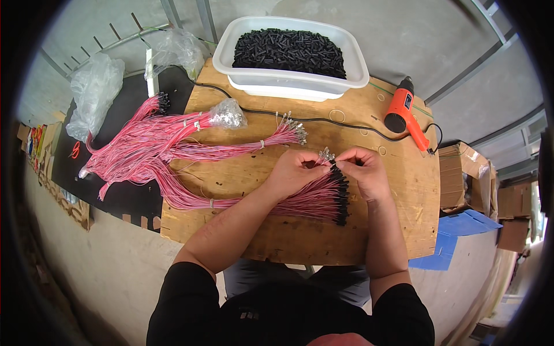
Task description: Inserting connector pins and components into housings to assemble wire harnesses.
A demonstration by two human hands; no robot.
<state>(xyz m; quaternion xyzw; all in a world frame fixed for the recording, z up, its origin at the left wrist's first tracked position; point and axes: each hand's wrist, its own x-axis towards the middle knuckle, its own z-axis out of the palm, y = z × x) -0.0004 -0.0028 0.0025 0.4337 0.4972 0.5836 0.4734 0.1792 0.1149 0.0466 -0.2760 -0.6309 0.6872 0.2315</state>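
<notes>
Now, on the near side of the white tub (277,79), I see the left hand (294,173) pinching pink wires (306,199) below the metal tips (326,154), the right hand (366,173) seemingly pinching a small dark piece (333,163). I'd keep both pinches close and aligned; fingers hide the join, so I can't tell how those 2 parts meet.

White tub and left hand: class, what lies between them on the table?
In the head view, going from the white tub to the left hand, first comes a black cord, then the silvery tips of a pink wire bundle.
</notes>
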